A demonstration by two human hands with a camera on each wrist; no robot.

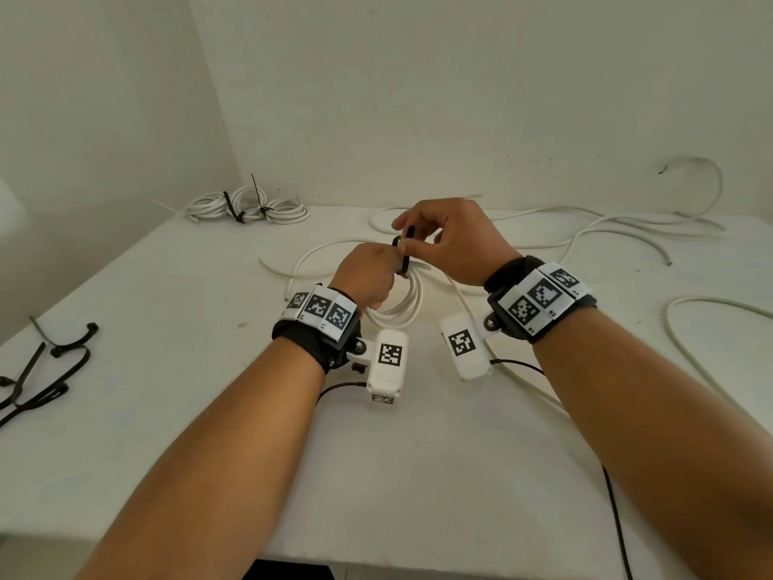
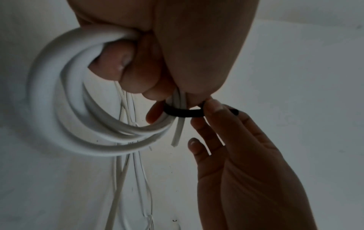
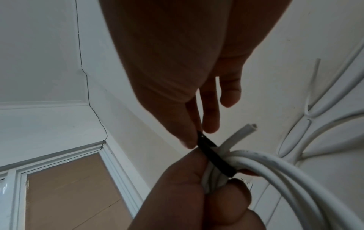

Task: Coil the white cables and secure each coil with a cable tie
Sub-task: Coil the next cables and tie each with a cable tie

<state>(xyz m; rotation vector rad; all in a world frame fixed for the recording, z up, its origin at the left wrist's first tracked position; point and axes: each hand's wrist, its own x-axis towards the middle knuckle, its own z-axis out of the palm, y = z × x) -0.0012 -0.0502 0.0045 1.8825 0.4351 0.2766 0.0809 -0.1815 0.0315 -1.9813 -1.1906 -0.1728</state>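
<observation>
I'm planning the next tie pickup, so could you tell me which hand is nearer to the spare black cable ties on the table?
Left. The left hand grips the coil mid-table, on the side of the spare black cable ties; the right hand is farther right.

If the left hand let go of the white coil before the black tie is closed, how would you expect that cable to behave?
The white coil would probably spring open: its loops already sit at uneven widths in the left hand. It looks semi-stiff, since the cut end juts out straight rather than drooping. The black tie, pinched by the right hand, looks loosely wrapped, so it likely holds little yet.
</observation>
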